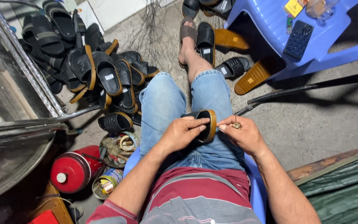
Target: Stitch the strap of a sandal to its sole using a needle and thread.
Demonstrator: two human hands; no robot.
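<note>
Left hand [182, 132]: closed round a black sandal [206, 124] with a tan sole edge, fingers over its upper, thumb toward the strap.
Right hand [244, 133]: fingers pinched shut on a small brass-coloured tool [236, 125], its tip just beside the sandal's sole edge.
Sandal position: resting on the person's lap, above the right knee of the blue jeans [166, 108].
Floor, upper left: pile of black sandals [100, 70], tan soles showing.
Floor, lower left: red cylinder [74, 168] lying beside a shallow dish of odds and ends [119, 147].
Upper right: blue plastic chair [270, 25] carrying a dark perforated block [298, 39].
</note>
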